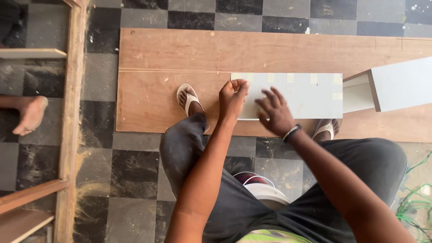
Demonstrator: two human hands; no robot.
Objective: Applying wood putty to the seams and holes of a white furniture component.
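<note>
A white rectangular panel [301, 92] lies on a large brown plywood sheet [180, 54] on the floor. Small pale tape-like patches run along the panel's far edge. My left hand [232, 98] is at the panel's left end, fingers curled with fingertips pinched at its corner; whether it grips anything I cannot tell. My right hand [274, 112] hovers over the panel's near-left part with fingers spread, a dark band on its wrist. My feet in white sandals [189, 100] stand on the plywood beside the panel.
A white box-like cabinet piece [396, 85] lies at the right on the plywood. A wooden frame [72, 112] stands at the left, with another person's bare foot [29, 114] beyond it. Green wire [416, 202] lies at lower right. Sawdust covers the checkered floor.
</note>
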